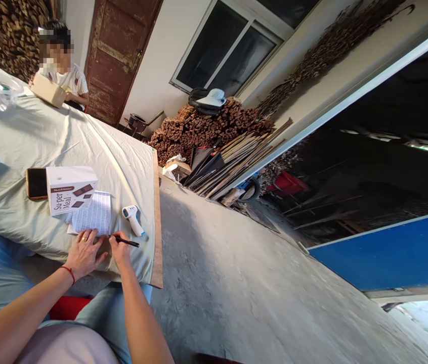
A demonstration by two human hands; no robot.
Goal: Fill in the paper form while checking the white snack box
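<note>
My right hand holds a black pen with its tip pointing right, near the table's front edge. My left hand lies flat with fingers spread on the lower edge of a printed paper sheet; a ring and a red wrist string show. A white box printed "Super Meal" stands on the sheet's far left corner. A white infrared thermometer lies just right of the paper, close to the pen.
A dark phone lies left of the box on the grey-clothed table. Another person sits at the far end with a cardboard box. Stacked firewood and boards lie on the concrete floor beyond.
</note>
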